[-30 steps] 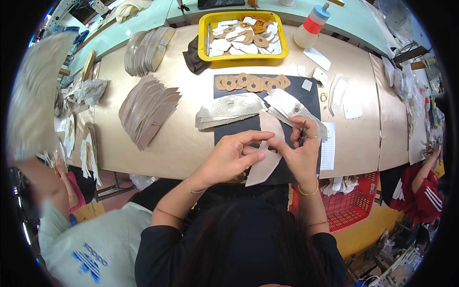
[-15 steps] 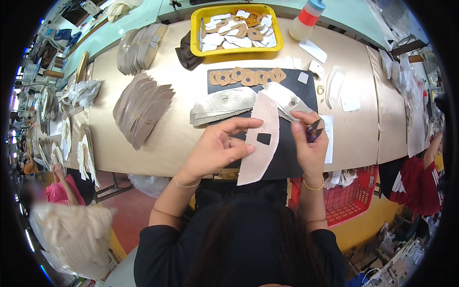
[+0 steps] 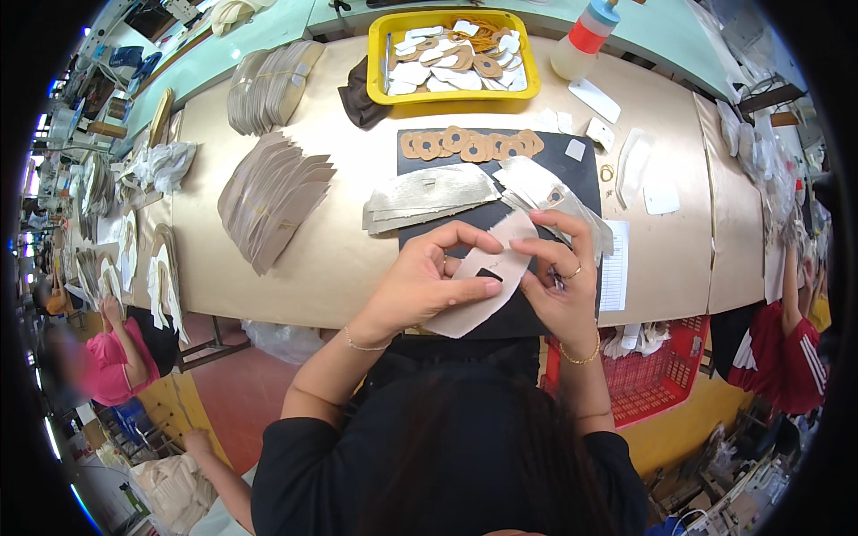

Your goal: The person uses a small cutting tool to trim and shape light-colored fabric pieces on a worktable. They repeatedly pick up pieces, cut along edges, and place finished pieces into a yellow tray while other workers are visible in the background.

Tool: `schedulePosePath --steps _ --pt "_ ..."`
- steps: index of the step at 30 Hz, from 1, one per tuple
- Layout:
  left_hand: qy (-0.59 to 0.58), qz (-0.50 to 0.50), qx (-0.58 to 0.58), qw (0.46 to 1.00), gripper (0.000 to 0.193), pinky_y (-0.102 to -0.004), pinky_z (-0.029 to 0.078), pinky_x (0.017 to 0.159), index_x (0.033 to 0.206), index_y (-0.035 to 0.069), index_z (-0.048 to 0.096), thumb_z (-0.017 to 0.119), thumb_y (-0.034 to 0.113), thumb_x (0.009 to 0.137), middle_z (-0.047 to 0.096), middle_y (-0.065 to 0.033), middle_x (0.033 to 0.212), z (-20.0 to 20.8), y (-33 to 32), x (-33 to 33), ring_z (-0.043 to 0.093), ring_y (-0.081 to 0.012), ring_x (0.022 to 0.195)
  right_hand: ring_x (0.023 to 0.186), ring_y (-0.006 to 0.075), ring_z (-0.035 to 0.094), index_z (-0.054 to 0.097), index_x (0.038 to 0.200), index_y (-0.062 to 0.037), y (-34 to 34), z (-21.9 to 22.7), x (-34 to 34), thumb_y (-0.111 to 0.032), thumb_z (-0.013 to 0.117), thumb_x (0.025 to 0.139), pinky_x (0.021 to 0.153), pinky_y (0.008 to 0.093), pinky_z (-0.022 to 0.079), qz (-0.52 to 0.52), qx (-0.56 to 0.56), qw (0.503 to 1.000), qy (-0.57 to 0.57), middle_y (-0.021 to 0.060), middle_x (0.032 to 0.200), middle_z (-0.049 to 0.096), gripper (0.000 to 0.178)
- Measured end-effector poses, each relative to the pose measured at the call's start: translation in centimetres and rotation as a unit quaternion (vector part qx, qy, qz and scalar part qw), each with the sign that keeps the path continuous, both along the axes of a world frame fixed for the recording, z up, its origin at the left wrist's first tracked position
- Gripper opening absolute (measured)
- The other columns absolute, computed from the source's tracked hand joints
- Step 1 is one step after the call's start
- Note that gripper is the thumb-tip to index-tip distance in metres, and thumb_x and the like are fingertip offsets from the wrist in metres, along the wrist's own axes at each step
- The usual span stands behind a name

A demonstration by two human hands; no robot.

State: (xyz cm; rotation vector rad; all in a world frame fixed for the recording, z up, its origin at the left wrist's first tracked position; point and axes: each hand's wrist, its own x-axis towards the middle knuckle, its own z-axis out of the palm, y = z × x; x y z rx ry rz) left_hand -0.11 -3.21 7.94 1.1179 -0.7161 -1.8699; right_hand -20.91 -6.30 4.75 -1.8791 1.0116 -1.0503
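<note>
A curved, pale pink cut piece (image 3: 483, 310) with a small squarish hole is held above a black mat (image 3: 581, 183). My left hand (image 3: 413, 284) pinches its left edge beside the hole, thumb in front. Closed about the piece's upper right part is my right hand (image 3: 565, 272), with fingertips on its surface. Small snips (image 3: 557, 283) are tucked in the right hand, mostly hidden by the fingers. Beyond the hands lie a left stack of silvery-grey curved pieces (image 3: 429, 192) and a right stack of similar pieces (image 3: 536, 183). A row of tan rounded patches (image 3: 474, 146) lies behind them.
A yellow tray (image 3: 451, 96) of white and tan patches stands at the back, near a bottle with a red band (image 3: 585, 37). Bundled grey-brown pieces (image 3: 268, 201) lie left. A red crate (image 3: 661, 375) sits below the table's right. Other people work at both sides.
The pink piece has tilted, its upper end leaning to the right. My right hand has moved onto it, and the snips have shifted deeper into that hand. The view has shifted slightly.
</note>
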Motion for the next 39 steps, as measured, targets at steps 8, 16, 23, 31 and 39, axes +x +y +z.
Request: schedulePosePath --steps 8,16,23,31,39 --pt "-0.009 0.009 -0.032 0.999 0.022 -0.0193 0.049 0.065 0.110 0.001 0.064 0.073 0.010 0.092 0.067 -0.0039 0.091 -2.9 -0.3 -0.3 0.065 -0.0070 0.074 0.064 0.0119 0.060 0.066 0.086 -0.0048 0.3 -0.9 0.2 0.015 0.070 0.066 0.059 0.0277 0.050 0.030 -0.091 0.995 0.010 0.0105 0.122 0.057 0.029" --pt "-0.029 -0.025 -0.044 0.998 0.032 -0.0217 0.051 0.070 0.128 0.002 0.057 0.063 0.014 0.098 0.067 -0.0049 0.091 -3.1 0.0 0.0 0.065 -0.0109 0.075 0.063 0.0141 0.058 0.065 0.085 -0.0066 0.4 -0.9 0.0 0.012 0.074 0.066 0.057 0.0271 0.045 0.059 -0.098 0.993 0.031 0.0114 0.114 0.065 0.029" --pt "-0.153 0.009 -0.036 0.988 0.035 -0.0223 0.050 0.064 0.133 0.003 0.055 0.059 0.015 0.101 0.067 -0.0042 0.086 -4.3 -1.2 1.1 0.063 -0.0079 0.072 0.070 0.0252 0.069 0.063 0.085 -0.0051 1.0 0.1 -1.2 -0.001 0.077 0.073 0.062 0.0337 0.051 0.141 0.021 0.982 0.123 0.0087 0.092 0.075 0.019" --pt "-0.587 0.091 -0.283 0.753 0.035 -0.0307 0.052 0.074 0.116 -0.002 0.068 0.074 0.018 0.088 0.064 -0.0100 0.093 -7.9 -9.1 5.8 0.063 -0.0176 0.079 0.069 0.0350 0.067 0.065 0.089 -0.0063 1.5 -2.1 -1.4 -0.031 0.074 0.086 0.060 0.0423 0.051 0.081 0.103 0.923 0.362 0.0136 0.073 0.067 0.027" --pt "-0.645 0.037 -0.293 0.705 0.033 -0.0347 0.051 0.077 0.107 -0.002 0.069 0.078 0.017 0.082 0.063 -0.0112 0.090 -10.4 -11.5 6.0 0.061 -0.0237 0.081 0.072 0.0351 0.067 0.064 0.091 -0.0057 1.8 -2.9 -1.9 -0.030 0.073 0.086 0.061 0.0426 0.051 0.064 0.117 0.924 0.357 0.0130 0.078 0.068 0.027"
